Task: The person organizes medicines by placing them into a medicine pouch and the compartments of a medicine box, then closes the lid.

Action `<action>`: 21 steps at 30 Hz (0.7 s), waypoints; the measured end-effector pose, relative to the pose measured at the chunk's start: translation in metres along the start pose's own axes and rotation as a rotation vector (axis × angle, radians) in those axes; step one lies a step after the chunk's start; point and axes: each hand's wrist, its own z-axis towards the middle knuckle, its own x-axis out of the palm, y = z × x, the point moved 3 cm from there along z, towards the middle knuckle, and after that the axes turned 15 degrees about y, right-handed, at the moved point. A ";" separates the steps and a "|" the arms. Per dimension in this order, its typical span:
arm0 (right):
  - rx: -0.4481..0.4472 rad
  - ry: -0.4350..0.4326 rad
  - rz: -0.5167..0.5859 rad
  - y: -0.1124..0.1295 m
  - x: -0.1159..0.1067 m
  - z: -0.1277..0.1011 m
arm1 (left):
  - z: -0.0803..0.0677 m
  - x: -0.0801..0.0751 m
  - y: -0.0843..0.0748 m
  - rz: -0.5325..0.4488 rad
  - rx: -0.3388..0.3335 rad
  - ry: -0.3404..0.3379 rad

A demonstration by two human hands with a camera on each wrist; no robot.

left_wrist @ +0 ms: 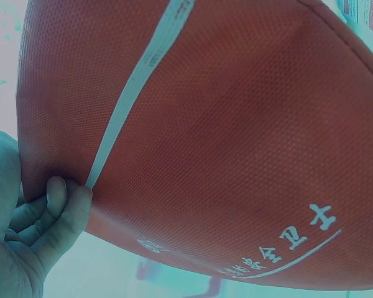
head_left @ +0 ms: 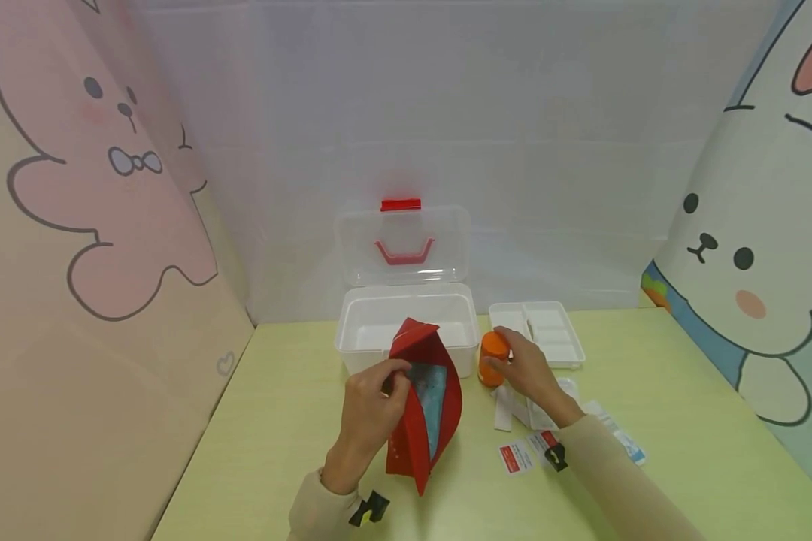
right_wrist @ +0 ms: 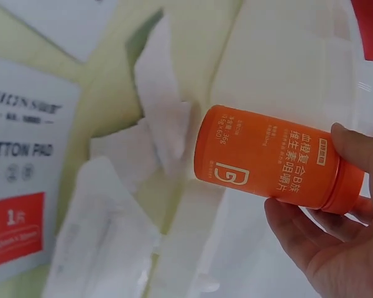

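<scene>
Holding, right hand [head_left: 529,370]: one orange bottle [head_left: 492,362], gripped near its cap, long axis roughly upright, right of red bag [head_left: 409,443]. Left hand [head_left: 372,402]: pinching bag's rim.

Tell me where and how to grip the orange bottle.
Probably best around the cap end of the orange bottle, coming from the right, as the right hand does: the body is a slim cylinder that thumb and fingers can span, while the red bag and white box crowd its left.
</scene>
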 end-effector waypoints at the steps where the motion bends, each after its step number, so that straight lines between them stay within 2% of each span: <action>1: 0.000 -0.004 0.004 0.002 -0.002 -0.001 | 0.000 0.000 0.000 0.000 -0.003 0.001; 3: -0.011 -0.023 0.007 0.007 -0.007 -0.005 | 0.000 0.000 0.001 0.001 -0.007 0.000; 10: -0.139 -0.162 -0.014 0.037 -0.031 -0.019 | 0.001 0.000 0.001 0.004 -0.009 0.005; 21: -0.266 -0.306 -0.024 0.074 -0.055 -0.047 | 0.003 0.003 0.004 -0.007 0.004 0.000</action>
